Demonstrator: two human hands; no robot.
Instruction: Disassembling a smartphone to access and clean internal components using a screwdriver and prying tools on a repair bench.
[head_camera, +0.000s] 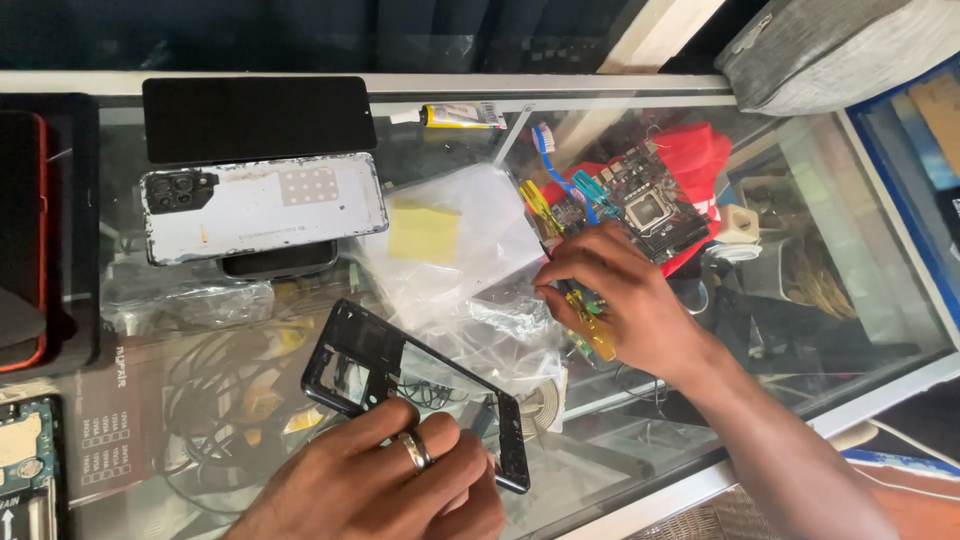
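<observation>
The work on the phone is sitting at a stage where the handset is already apart: the left hand (385, 480), wearing a ring, is closing its fingers on the lower edge of a bare black phone frame (415, 390), which is lying tilted on the glass at the near middle of the counter (870, 290), with no screen and no board showing inside it. The white back cover (265, 205), with its camera cluster at the left end, is lying apart further back, resting on top of a dark phone body (278, 262), and a black screen panel (258, 117) is lying flat just behind it. The right hand (630, 300) is curling around a yellow-handled screwdriver (590, 325), its fingertips pressing down beside a crumpled clear plastic bag (470, 270) that holds a yellow sticky note (423, 233). Judging by this, the stripping down looks finished, while fitting parts into the frame and closing the phone up are not yet done. The counter is a glass-topped display case; through the glass, tangled cables, a green circuit board on red cloth (655, 200) and small boxes are showing below. A small glue tube (462, 115) and a blue toothbrush (548, 150) are lying near the back edge, a red-edged phone (22, 240) is sitting at the far left, and a grey padded object (830, 50) is resting at the upper right corner.
</observation>
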